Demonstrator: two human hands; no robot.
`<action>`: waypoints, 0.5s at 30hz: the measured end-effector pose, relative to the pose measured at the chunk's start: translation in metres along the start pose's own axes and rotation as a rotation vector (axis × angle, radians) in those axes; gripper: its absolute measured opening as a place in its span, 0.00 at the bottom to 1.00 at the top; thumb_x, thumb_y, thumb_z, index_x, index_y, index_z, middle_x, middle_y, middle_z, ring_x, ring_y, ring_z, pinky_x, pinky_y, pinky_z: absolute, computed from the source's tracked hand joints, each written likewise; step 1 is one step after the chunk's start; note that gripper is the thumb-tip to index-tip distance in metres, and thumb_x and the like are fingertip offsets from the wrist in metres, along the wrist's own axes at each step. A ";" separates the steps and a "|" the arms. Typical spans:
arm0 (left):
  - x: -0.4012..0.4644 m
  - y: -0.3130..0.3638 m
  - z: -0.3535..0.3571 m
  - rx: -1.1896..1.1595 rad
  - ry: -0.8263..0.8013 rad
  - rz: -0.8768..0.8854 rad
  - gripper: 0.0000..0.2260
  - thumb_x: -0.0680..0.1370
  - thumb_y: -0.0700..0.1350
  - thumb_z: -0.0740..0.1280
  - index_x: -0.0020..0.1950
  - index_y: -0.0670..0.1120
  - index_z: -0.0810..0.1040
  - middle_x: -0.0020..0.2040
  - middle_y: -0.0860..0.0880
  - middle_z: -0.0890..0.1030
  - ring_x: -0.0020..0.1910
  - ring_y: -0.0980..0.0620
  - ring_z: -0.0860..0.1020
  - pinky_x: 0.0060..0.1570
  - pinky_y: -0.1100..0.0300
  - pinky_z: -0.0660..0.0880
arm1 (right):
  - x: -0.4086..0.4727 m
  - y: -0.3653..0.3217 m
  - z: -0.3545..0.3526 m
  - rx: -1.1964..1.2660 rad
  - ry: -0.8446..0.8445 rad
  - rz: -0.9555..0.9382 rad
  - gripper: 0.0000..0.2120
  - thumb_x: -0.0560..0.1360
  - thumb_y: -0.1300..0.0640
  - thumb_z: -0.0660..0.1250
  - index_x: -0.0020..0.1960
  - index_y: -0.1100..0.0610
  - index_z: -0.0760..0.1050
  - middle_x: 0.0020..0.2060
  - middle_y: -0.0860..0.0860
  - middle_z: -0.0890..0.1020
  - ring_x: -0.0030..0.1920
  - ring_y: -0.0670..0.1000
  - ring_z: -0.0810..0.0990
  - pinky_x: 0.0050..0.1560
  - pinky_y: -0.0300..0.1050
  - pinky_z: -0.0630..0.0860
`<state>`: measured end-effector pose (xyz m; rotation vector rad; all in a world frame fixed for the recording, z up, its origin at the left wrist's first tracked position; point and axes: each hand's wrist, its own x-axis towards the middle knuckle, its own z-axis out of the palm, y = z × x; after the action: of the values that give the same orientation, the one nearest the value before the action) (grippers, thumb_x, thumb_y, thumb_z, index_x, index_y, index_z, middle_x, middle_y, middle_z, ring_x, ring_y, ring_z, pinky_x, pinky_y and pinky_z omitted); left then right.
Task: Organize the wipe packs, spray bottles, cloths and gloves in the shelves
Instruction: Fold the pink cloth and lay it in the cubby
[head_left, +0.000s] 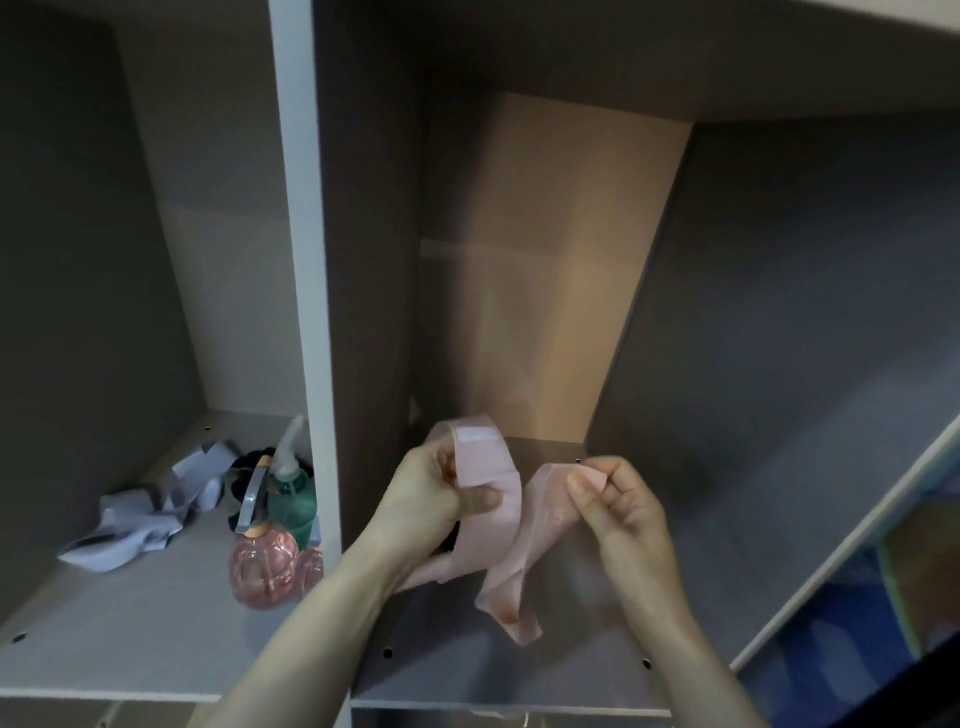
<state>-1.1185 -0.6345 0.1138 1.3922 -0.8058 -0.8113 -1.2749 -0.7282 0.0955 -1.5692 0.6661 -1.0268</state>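
Observation:
A pink cloth (506, 525) hangs between both hands over the floor of the middle shelf compartment (519, 670). My left hand (441, 499) pinches one end, which carries a pale label at the top. My right hand (621, 501) pinches the other end between thumb and fingers. The cloth's lower fold droops toward the shelf board. In the left compartment stand a green spray bottle (292, 493) and a pink spray bottle (265, 569), close to the divider. A crumpled white and grey cloth (150, 512) lies behind them to the left.
A white vertical divider (306, 291) separates the left and middle compartments. Something dark (244, 483) sits behind the bottles; I cannot tell what it is. The right side panel (779, 364) bounds the middle compartment. Blue items (831, 660) show lower right, outside the shelf.

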 end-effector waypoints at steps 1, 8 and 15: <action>0.000 0.000 0.002 0.008 0.024 0.019 0.15 0.71 0.31 0.71 0.51 0.49 0.80 0.44 0.51 0.85 0.46 0.54 0.83 0.45 0.61 0.79 | 0.000 -0.001 0.001 0.003 -0.002 -0.009 0.03 0.76 0.62 0.65 0.44 0.57 0.74 0.32 0.47 0.80 0.34 0.44 0.75 0.37 0.37 0.70; -0.001 0.004 0.006 -0.019 0.115 0.123 0.04 0.72 0.40 0.72 0.45 0.41 0.83 0.41 0.43 0.85 0.43 0.43 0.83 0.43 0.53 0.80 | -0.001 -0.006 0.003 0.037 -0.046 -0.033 0.03 0.74 0.62 0.68 0.41 0.59 0.76 0.31 0.47 0.81 0.32 0.42 0.75 0.32 0.32 0.70; 0.003 -0.010 0.007 0.301 0.253 0.301 0.16 0.71 0.53 0.72 0.36 0.40 0.79 0.37 0.40 0.78 0.39 0.38 0.77 0.39 0.44 0.77 | 0.000 -0.011 0.004 0.091 -0.057 -0.039 0.02 0.73 0.64 0.68 0.42 0.63 0.76 0.31 0.46 0.81 0.32 0.41 0.77 0.33 0.30 0.72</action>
<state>-1.1229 -0.6410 0.1040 1.5517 -0.9352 -0.2814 -1.2728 -0.7238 0.1060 -1.5313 0.5442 -1.0238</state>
